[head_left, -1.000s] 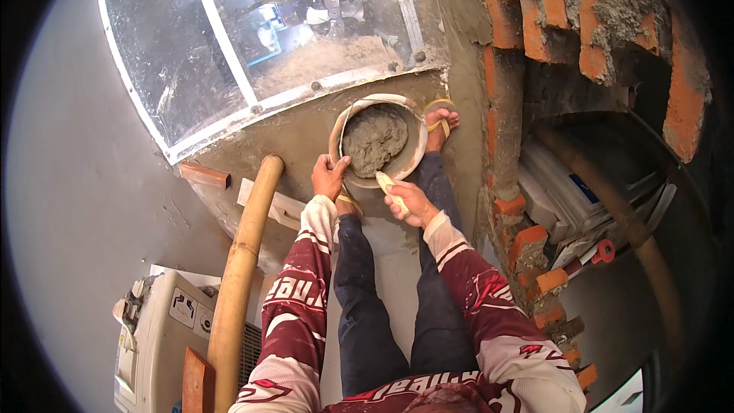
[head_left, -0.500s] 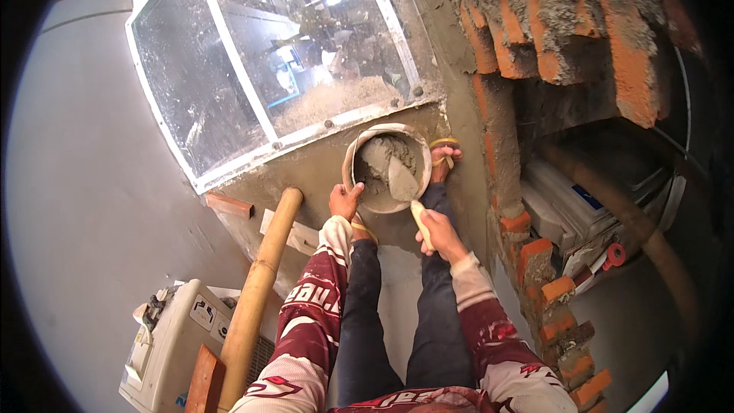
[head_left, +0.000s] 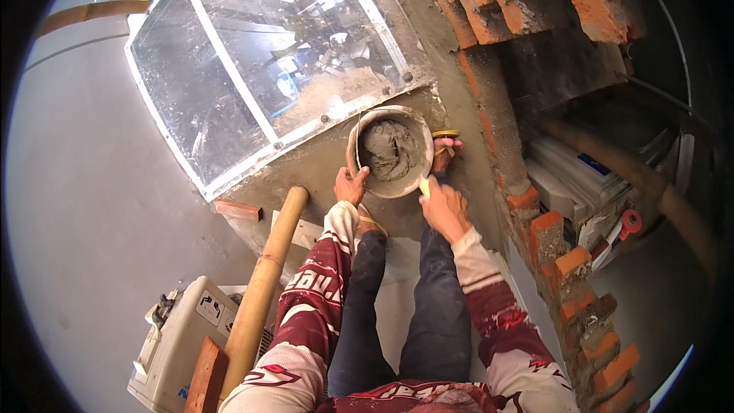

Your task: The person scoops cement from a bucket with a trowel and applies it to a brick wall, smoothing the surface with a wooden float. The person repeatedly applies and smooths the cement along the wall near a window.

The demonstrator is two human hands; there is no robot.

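Surface (head_left: 321,160): grey and cement-smeared, below a white-framed window (head_left: 229,107).
Room: grey wall (head_left: 84,145) at left, bamboo pole (head_left: 267,264) slanting beside the left sleeve (head_left: 313,291), ragged brick edge (head_left: 547,237) at right.
Bucket (head_left: 420,138): just ahead of both hands, grey mortar (head_left: 390,149) inside.
Left hand (head_left: 351,186): gripping the bucket's near-left rim.
Right hand (head_left: 446,209): closed round a pale trowel handle (head_left: 424,186) at the near-right rim; blade hard to make out.

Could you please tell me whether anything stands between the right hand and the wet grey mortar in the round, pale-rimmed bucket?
The bucket's near-right rim stands between the right hand and the mortar; above it, the way looks open.
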